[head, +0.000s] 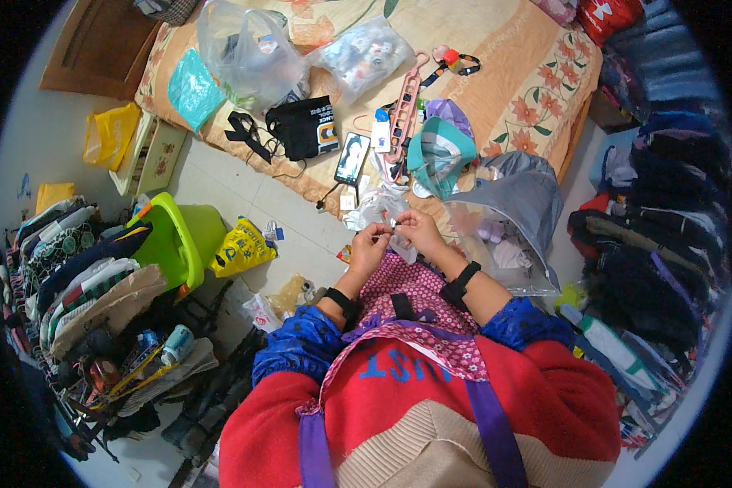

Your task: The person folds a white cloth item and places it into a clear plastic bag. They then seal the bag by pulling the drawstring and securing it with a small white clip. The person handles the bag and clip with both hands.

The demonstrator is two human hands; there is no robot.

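My left hand point(371, 242) and my right hand point(422, 232) meet at the bed's near edge, fingertips almost touching. Both pinch a small clear plastic bag point(406, 249), which hangs between them over my flowered apron point(396, 277). Just beyond lies a crumpled clear plastic bag point(381, 201). A phone point(352, 158) with a lit screen, a white tag point(380, 135) and a pink plastic hanger point(406, 110) lie farther up. To the right of these sits a teal cap point(440, 157). What the small bag holds is too small to tell.
A grey zippered bag point(506, 219) with clothing inside stands at the right. Plastic bags point(250, 61) and a black fabric bag point(305, 129) lie on the bed. A green basket point(189, 244) and a yellow bag point(243, 247) stand on the floor at left. Clothes hang at both sides.
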